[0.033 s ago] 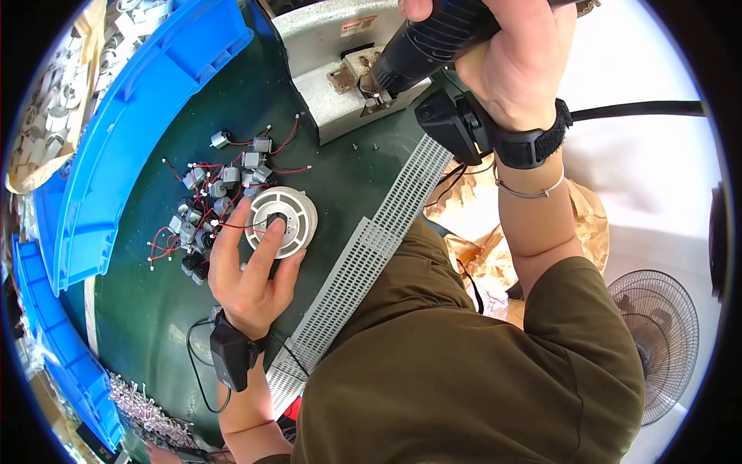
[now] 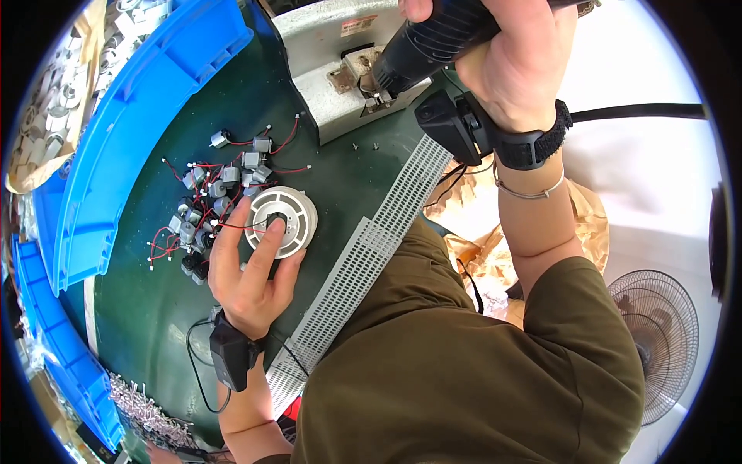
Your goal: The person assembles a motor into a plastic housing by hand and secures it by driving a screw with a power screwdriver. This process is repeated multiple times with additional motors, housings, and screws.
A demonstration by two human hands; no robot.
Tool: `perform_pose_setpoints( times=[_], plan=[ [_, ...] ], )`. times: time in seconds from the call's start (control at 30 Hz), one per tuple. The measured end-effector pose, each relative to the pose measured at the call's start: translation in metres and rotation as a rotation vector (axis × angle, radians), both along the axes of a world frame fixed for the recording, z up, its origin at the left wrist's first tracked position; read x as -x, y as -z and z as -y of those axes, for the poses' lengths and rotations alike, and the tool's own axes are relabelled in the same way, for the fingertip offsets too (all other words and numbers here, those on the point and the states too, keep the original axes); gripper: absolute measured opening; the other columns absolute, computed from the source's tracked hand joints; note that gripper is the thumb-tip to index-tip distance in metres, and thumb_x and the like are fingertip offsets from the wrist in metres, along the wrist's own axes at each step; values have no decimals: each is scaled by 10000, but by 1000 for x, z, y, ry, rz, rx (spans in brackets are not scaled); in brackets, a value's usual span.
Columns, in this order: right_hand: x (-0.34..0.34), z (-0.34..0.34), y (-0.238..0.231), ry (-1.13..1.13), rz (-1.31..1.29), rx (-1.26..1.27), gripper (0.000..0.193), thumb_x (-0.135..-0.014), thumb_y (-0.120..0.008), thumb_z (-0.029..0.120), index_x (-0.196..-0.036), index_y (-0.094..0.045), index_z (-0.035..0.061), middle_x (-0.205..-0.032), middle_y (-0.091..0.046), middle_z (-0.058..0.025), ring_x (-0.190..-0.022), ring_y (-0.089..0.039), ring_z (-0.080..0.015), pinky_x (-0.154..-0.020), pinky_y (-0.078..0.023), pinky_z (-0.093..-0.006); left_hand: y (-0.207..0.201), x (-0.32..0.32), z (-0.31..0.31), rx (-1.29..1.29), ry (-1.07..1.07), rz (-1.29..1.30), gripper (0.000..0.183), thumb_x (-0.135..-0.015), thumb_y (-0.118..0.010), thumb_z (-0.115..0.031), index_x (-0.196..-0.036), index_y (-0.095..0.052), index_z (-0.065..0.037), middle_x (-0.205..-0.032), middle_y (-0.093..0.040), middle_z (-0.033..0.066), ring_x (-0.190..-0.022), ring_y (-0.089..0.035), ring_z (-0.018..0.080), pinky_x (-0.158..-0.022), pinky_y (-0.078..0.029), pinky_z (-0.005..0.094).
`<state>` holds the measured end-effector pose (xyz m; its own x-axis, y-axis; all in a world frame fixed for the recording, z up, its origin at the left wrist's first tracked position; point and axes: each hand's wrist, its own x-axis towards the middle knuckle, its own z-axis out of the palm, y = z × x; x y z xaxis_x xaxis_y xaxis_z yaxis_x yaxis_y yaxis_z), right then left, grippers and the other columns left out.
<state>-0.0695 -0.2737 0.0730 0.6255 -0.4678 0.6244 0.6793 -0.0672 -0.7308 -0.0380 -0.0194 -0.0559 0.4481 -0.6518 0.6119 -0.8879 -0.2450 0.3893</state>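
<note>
My left hand [image 2: 249, 290] is closed around a round white plastic housing [image 2: 308, 219] on the green tabletop, thumb at its near right rim. One fingertip presses on a small dark part at the housing's centre, from which a thin red wire leads. My right hand [image 2: 519, 69] grips a black electric screwdriver [image 2: 437, 42]. Its tip meets the pickup spot of a grey metal screw feeder [image 2: 340, 116]; whether a screw is on the bit cannot be seen. Left of the housing lies a heap of small motors [image 2: 230, 176] with red and black wires.
Two loose screws [image 2: 355, 146] lie before the feeder. Blue plastic bins [image 2: 116, 147] line the left, beside a bag of white parts [image 2: 58, 108]. A perforated white strip [image 2: 363, 240] runs along the table's near edge. At right are brown paper [image 2: 583, 220] and a fan [image 2: 657, 340].
</note>
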Motion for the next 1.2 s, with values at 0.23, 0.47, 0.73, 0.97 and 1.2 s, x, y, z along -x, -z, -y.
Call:
perform_pose_setpoints(
  times=[0.23, 0.47, 0.73, 0.97, 1.2],
  plan=[
    [-12, 13, 9, -381, 162, -207, 258, -755, -634, 4, -986, -526, -35, -874, -568, -96, -574, -562, -152, -516, -458, -252, 0, 1, 2, 19, 15, -17, 460, -603, -794, -93, -1046, -673, -66, -1176, -560, 256, -928, -625, 354, -743, -524, 371],
    [18, -9, 5, -75, -171, -89, 391, -795, -652, 144, -1060, -466, -74, -685, -560, -111, -523, -550, -199, -524, -467, -289, -4, 0, 2, 15, -1, -42, 423, -602, -807, -94, -1002, -679, -47, -1153, -575, 252, -911, -626, 334, -743, -520, 363],
    [7, -30, -7, -428, -149, -68, 500, -844, -646, 187, -1166, -389, -96, -724, -572, -127, -600, -589, -209, -572, -489, -305, -5, 0, 5, 79, -10, -40, 378, -600, -811, -105, -952, -684, -53, -1128, -594, 210, -866, -628, 304, -706, -518, 356],
    [-4, -51, -7, -657, -255, -101, 550, -859, -642, 175, -1222, -332, -100, -751, -577, -134, -639, -600, -208, -590, -494, -306, -7, 1, 8, 101, -15, -8, 349, -607, -804, -125, -928, -684, -61, -1116, -604, 172, -846, -632, 274, -685, -524, 344],
    [-9, -50, 0, -616, -318, -27, 525, -853, -640, 132, -1215, -338, -100, -770, -581, -135, -612, -584, -197, -582, -491, -301, -4, 0, 7, 102, -14, -21, 344, -613, -798, -137, -931, -688, -65, -1116, -602, 167, -840, -631, 272, -688, -524, 340]
  ],
)
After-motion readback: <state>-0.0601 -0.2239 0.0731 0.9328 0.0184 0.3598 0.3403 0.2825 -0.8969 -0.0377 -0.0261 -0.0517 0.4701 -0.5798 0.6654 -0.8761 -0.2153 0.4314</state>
